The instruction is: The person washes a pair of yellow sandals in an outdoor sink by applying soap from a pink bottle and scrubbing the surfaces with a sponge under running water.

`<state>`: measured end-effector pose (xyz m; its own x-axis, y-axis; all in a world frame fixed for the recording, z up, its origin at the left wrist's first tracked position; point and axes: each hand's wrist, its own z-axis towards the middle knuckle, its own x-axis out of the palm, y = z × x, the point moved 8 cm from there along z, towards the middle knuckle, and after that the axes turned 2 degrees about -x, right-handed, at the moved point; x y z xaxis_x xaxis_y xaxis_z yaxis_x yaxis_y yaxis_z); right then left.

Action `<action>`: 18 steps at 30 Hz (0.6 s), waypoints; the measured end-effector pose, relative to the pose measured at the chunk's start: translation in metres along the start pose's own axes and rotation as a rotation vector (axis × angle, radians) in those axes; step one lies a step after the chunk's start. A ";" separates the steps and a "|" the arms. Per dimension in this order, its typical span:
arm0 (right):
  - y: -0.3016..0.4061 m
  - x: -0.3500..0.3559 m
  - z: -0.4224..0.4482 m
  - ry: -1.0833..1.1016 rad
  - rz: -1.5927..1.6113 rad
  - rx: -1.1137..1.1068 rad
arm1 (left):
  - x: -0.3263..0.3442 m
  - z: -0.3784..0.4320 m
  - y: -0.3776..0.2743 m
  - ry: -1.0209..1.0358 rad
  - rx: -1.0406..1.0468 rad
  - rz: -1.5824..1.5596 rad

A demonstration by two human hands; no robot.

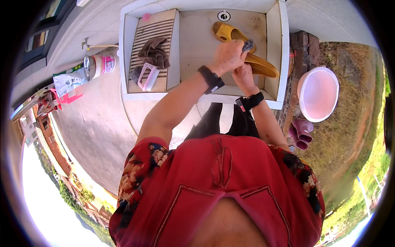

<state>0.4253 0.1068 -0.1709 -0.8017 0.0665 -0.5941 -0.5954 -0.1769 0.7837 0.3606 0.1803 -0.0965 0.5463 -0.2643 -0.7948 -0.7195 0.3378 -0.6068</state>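
Observation:
My left hand (230, 55) is closed around a grey scouring pad (247, 45), part of which sticks out past the fingers. Just below it, my right hand (244, 76) grips the near end of a yellow-brown slipper (263, 66), whose other end points right. Above both hands a second yellow slipper (225, 31) rests on the sink floor, its strap with a cutout visible and its right end partly hidden by the left hand and the pad. All of this is inside a tiled wash sink (197, 40).
On the ribbed washboard (154, 29) at left lie a brown cloth (155, 52), a pink-handled scrub brush (148, 77) and another grey scouring pad (135, 74). A drain (224, 16) sits at the back. Right of the sink are a pale pink basin (318, 94) and purple boots (301, 132).

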 end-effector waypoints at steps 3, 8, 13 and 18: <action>-0.016 0.020 0.003 0.224 -0.118 0.069 | -0.007 0.011 0.019 0.027 -0.113 -0.030; 0.004 -0.005 0.003 -0.141 0.125 0.049 | -0.001 -0.001 0.004 -0.082 0.014 -0.038; 0.016 -0.014 0.002 0.052 0.138 0.234 | -0.011 -0.002 0.078 -0.088 -0.334 -0.030; 0.006 -0.019 0.002 -0.003 0.689 0.407 | -0.037 -0.018 0.096 0.019 -0.419 -0.267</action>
<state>0.4369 0.1065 -0.1548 -0.9960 0.0761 0.0474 0.0614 0.1932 0.9792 0.2638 0.2061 -0.1247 0.7296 -0.3101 -0.6095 -0.6684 -0.1351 -0.7314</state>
